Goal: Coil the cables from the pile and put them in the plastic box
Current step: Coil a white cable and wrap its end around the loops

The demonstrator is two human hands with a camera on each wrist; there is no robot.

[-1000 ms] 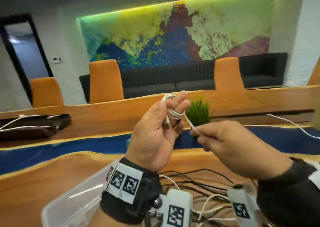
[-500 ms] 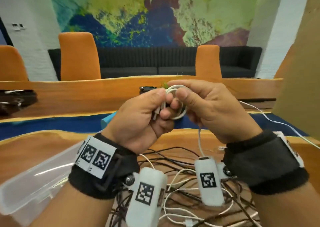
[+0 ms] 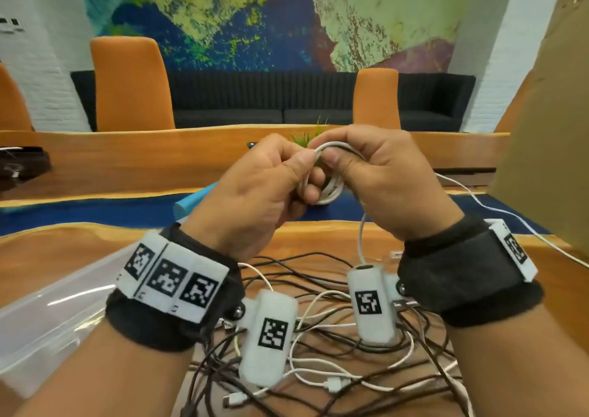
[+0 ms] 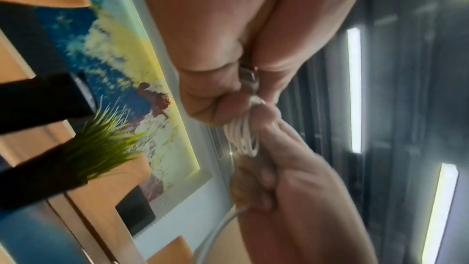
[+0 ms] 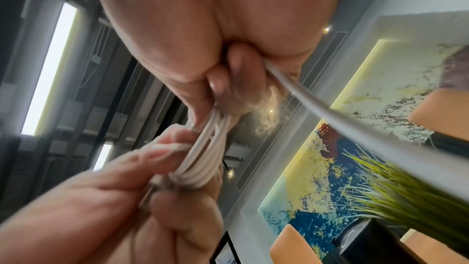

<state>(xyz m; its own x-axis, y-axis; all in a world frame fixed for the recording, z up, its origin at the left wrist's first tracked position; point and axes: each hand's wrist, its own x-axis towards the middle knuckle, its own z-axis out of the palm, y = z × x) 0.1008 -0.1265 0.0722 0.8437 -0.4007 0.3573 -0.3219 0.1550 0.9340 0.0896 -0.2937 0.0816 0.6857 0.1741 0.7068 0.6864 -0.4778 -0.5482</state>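
Between your two hands you are holding the coil point(image 3: 328, 190) of white cable, raised above the table so the loops can hang free and not catch on anything. Your left hand point(image 3: 255, 190) is pinching the loops together with thumb and fingers; in the left wrist view a metal plug point(image 4: 250, 79) is sitting inside this grip, probably so the start of the cable cannot slip out. Your right hand point(image 3: 379, 177) is curling around the other side of the coil, and it is also gripping the loose tail point(image 3: 361, 241), which is running down from the palm toward the table. I think you are feeding this tail for the next loop, so the coiling is not yet finished. Below your wrists the pile point(image 3: 334, 362) of black and white cables is lying tangled on the table point(image 3: 47, 257). Just left of it the box point(image 3: 47, 321) is waiting, near enough for dropping the coil in.
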